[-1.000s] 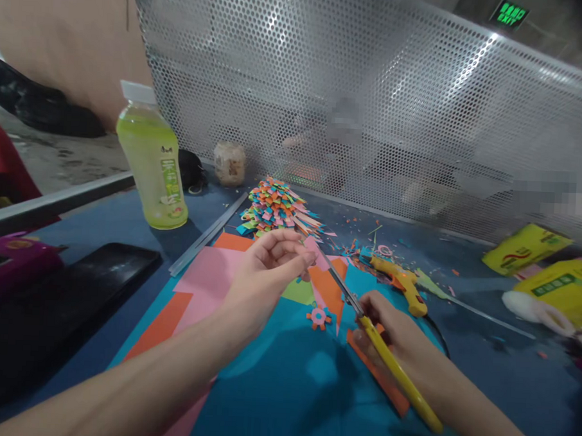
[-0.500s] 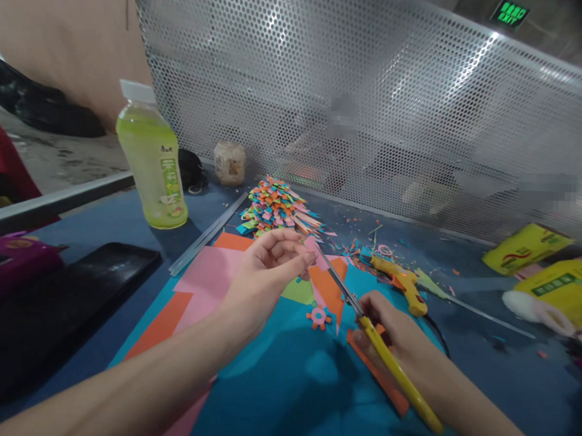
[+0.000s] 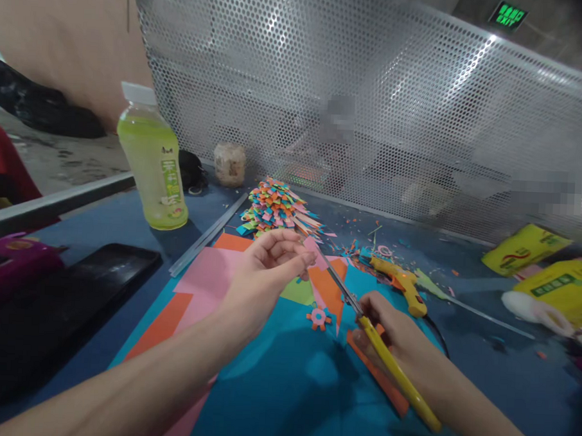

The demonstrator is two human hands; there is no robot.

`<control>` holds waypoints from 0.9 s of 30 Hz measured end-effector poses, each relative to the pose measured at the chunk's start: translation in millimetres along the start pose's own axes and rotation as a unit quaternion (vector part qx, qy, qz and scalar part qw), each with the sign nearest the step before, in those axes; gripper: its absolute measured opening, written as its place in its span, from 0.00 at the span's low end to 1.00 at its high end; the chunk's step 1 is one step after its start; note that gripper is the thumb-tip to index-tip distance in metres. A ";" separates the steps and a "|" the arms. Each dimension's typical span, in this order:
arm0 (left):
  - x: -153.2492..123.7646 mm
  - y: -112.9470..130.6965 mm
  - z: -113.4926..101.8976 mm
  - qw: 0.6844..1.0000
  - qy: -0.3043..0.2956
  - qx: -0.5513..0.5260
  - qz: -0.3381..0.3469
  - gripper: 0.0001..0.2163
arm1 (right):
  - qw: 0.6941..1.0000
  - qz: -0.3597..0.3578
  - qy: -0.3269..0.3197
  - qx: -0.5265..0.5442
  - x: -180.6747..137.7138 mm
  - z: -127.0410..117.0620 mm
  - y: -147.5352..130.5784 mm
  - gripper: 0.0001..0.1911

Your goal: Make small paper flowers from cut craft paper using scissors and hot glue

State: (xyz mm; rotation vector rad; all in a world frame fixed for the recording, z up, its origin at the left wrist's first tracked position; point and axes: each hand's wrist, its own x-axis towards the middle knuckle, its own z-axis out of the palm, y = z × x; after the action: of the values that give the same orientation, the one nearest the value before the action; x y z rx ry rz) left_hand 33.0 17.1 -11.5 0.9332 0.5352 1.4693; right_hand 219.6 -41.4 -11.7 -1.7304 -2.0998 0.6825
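Observation:
Between the thumb and fingers of my left hand (image 3: 272,268) is a small piece of pink paper (image 3: 311,246). My right hand (image 3: 401,342) grips yellow-handled scissors (image 3: 386,357), their blades pointing up and left with the tips close to the pink piece. Whether the blades touch it I cannot tell. Below the hands lie overlapping sheets of blue paper (image 3: 274,391), pink paper (image 3: 206,269) and orange paper (image 3: 329,287). A pink and orange gear-shaped paper cutout (image 3: 318,317) rests on them. Just behind my left hand stands a cone-shaped stack of colourful paper strips (image 3: 276,208).
A yellow glue gun (image 3: 404,284) lies among paper scraps (image 3: 357,253) on the right. To the left are a green drink bottle (image 3: 153,167), a clear ruler (image 3: 208,233) and a black phone (image 3: 105,280). Yellow packets (image 3: 567,288) sit far right; a perforated metal panel (image 3: 374,86) rises behind.
Both hands, the pink piece and the scissors stay almost in the same place. The scissor blades look slightly closer together; otherwise only a tiny shift of the view shows.

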 end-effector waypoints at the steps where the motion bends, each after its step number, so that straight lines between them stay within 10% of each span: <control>1: 0.2 -0.1 -0.2 1.000 0.000 0.000 0.000 0.09 | 1.000 0.002 -0.002 0.001 0.1 0.0 -0.3 0.15; 27: -0.4 -0.3 -1.1 1.000 -0.004 0.017 0.001 0.09 | 1.000 0.011 -0.014 0.009 0.3 0.8 3.3 0.17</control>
State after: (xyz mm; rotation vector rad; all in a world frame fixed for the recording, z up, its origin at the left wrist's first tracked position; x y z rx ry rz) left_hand 32.3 17.0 -12.5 0.9667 0.5558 1.4622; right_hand 221.9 -40.7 -14.3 -1.7458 -2.0900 0.7335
